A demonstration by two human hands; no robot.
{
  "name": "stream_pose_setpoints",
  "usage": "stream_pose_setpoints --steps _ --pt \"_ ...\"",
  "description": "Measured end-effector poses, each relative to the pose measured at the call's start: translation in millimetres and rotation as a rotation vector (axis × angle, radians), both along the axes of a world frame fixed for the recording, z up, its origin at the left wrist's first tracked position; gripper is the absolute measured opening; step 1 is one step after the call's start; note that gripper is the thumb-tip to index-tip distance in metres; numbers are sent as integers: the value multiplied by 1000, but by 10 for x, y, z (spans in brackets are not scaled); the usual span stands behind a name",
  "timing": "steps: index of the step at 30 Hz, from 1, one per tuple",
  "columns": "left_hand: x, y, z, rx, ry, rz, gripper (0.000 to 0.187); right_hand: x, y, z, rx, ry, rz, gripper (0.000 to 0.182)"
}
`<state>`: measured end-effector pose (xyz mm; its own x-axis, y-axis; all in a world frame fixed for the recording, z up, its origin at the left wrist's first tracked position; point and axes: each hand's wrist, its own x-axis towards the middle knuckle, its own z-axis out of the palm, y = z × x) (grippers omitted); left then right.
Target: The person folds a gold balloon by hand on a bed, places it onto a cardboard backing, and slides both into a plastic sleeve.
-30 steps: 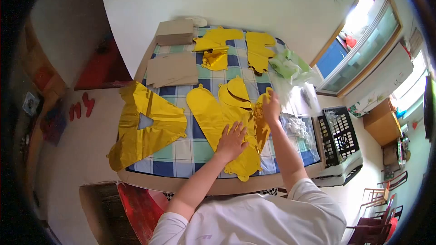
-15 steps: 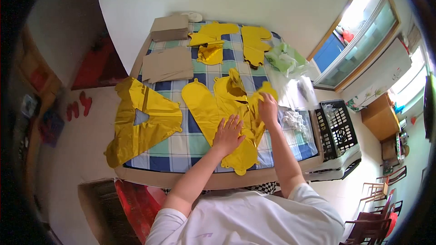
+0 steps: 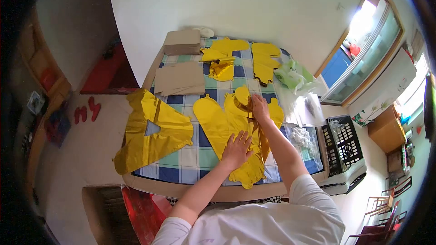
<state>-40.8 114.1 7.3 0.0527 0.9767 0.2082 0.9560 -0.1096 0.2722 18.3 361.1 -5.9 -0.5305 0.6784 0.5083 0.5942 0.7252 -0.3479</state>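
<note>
— On the near half of the table, what are the hands doing?

— The person's left hand lies flat with fingers spread, palm pressing the gold foil balloon down against the checked tablecloth. The right hand is farther out, fingers curled down onto a folded-over flap of the same foil — it looks like a pinch, though the fingertips are hidden under the hand, so how tightly they close cannot be told.

— And where does that balloon sit?

— Near the middle of the table, slightly right, its lower end reaching the near edge just beyond the person's white shirt.

— How far along does the work look?

— As a judgement: partway. The sheet under the hands is only half flattened; its right part is creased and doubled over. To its left, a triangular gold balloon lies spread out, hanging over the table's left edge. At the far end, more gold pieces lie laid out, one crumpled.

— What else is around?

— Brown cardboard sheets and a cardboard box at the far left, a green plastic bag and clear wrappers on the right — and a black crate on the floor beside the table.
</note>
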Motion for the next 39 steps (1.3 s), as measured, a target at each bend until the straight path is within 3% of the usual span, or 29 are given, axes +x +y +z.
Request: stream_pose_setpoints --steps 9,13,16,22,28,31,32,34,37,39 --pt "14 27 -51 -36 -50 15 59 -12 -13 -54 38 -384 99 48" --pt "10 8 -48 11 -41 18 59 -121 -24 38 -76 -393 28 46" --pt "5 5 -8 -13 -26 12 59 -164 -26 -134 -30 -296 -20 48" --pt "11 7 -9 -13 0 6 60 -160 -58 -50 -77 -347 -24 52" --pt "17 19 -98 79 -5 7 59 -150 36 -105 89 -408 27 47" --pt "19 4 -70 74 -14 7 59 -43 -22 376 -70 -56 56 41" --pt "14 12 -45 51 -19 8 59 51 -59 433 -94 127 -103 37" --pt "5 -4 -12 -1 -42 7 59 497 -119 538 -185 126 -298 39" --pt "8 46 -172 95 -70 10 59 1014 -346 652 -464 -260 -615 42" --pt "0 23 -113 77 -88 6 60 1127 -534 621 -487 -363 -652 42"
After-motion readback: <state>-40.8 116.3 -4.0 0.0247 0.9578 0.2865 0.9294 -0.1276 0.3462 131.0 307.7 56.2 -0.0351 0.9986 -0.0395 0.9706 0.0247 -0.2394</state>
